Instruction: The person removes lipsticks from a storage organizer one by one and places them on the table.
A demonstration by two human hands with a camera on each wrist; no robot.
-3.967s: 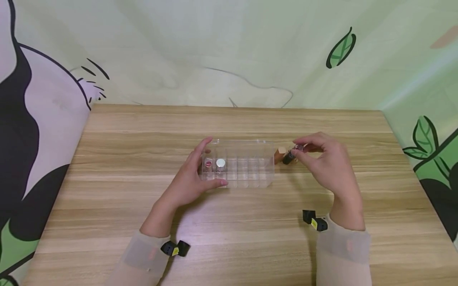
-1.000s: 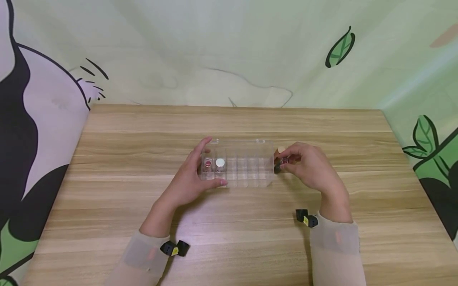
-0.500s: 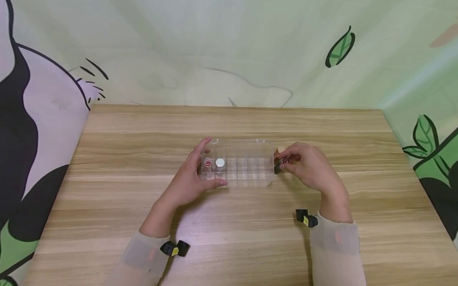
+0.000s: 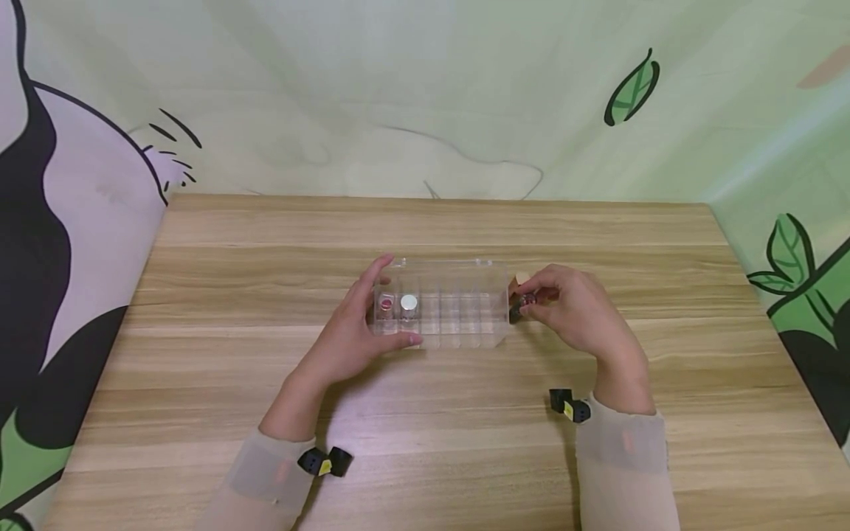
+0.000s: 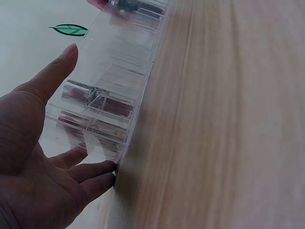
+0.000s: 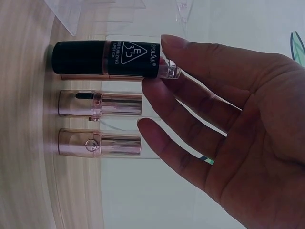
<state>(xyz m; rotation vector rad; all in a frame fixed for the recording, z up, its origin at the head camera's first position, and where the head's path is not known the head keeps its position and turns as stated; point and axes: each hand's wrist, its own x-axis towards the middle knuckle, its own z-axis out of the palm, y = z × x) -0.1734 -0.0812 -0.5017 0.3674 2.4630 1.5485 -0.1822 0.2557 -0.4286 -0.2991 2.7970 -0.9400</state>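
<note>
A clear compartment organizer (image 4: 458,310) stands on the table. My left hand (image 4: 348,328) grips its left end, thumb at the front and fingers round the far side. Two lipsticks stand in its leftmost compartments: one with a red top (image 4: 387,304), one with a silver top (image 4: 409,302). Beside the organizer's right end, my right hand (image 4: 574,310) pinches the clear top of a black lipstick (image 6: 105,58) between thumb and fingertips. This lipstick is upright, its base at or just above the table; contact is hard to tell.
Behind the black lipstick stand rose-gold lipsticks, one (image 6: 119,103) with a dark mark and another (image 6: 119,143) with a ring-shaped emblem. A third is mostly hidden. The wooden table (image 4: 425,442) meets a printed wall cloth (image 4: 319,96) at its back edge.
Compared with the oldest frame, my right hand has moved left and nearer with the black lipstick, which is now close to the organizer's right end. Over the last second, nothing visibly moves.
</note>
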